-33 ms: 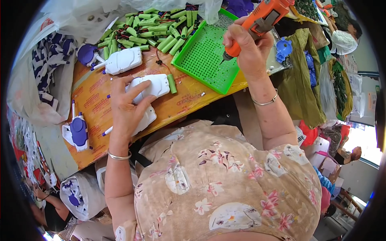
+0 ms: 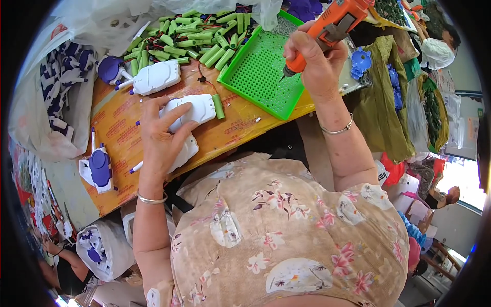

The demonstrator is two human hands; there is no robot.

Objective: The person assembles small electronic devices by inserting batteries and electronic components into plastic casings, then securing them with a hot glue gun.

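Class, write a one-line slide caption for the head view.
Left hand resting on a white casing, right hand gripping an orange power screwdriver near a green perforated tray.

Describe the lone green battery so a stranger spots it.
On the table, find the green tray. Left of it, the left hand rests on a white case. The green battery lies at that case's right end, alone, apart from the heaped batteries.

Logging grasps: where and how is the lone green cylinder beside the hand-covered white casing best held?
Probably the green cylinder is best pinched toward its near end, coming from the right: the white casing crowds its left side, and a wire lies beyond its far end.
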